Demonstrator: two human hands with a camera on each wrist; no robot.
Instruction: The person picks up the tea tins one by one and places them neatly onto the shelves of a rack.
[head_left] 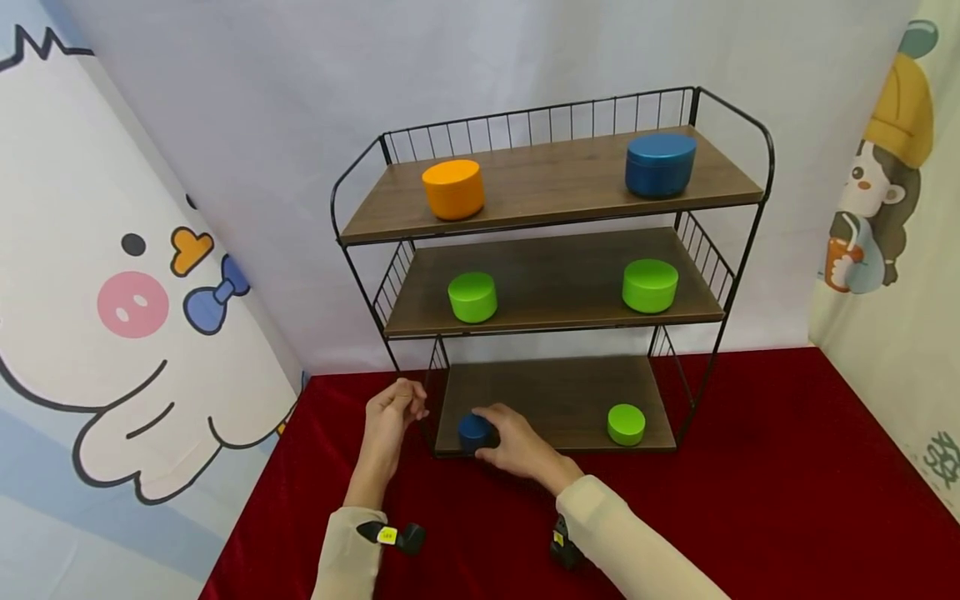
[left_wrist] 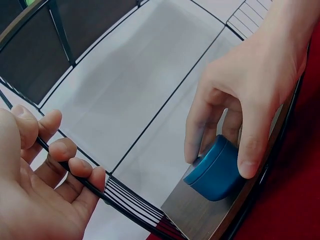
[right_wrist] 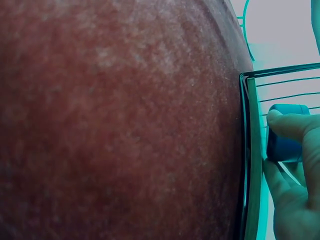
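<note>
A small round blue tin (head_left: 474,432) sits at the left front of the bottom shelf (head_left: 555,396). My right hand (head_left: 521,446) pinches it, thumb on the near side and fingers on the far side. In the left wrist view the blue tin (left_wrist: 216,170) shows a lid seam and looks tilted by the camera angle. The right wrist view shows the same tin (right_wrist: 287,135) between thumb and fingers. My left hand (head_left: 393,408) is at the rack's left side, its curled fingers around the black metal rod (left_wrist: 85,182) of the frame.
The three-tier rack stands on a red cloth (head_left: 750,483). An orange tin (head_left: 453,192) and a large blue tin (head_left: 660,167) are on top. Two green tins, left (head_left: 472,297) and right (head_left: 649,287), occupy the middle shelf. A small green tin (head_left: 626,425) sits bottom right.
</note>
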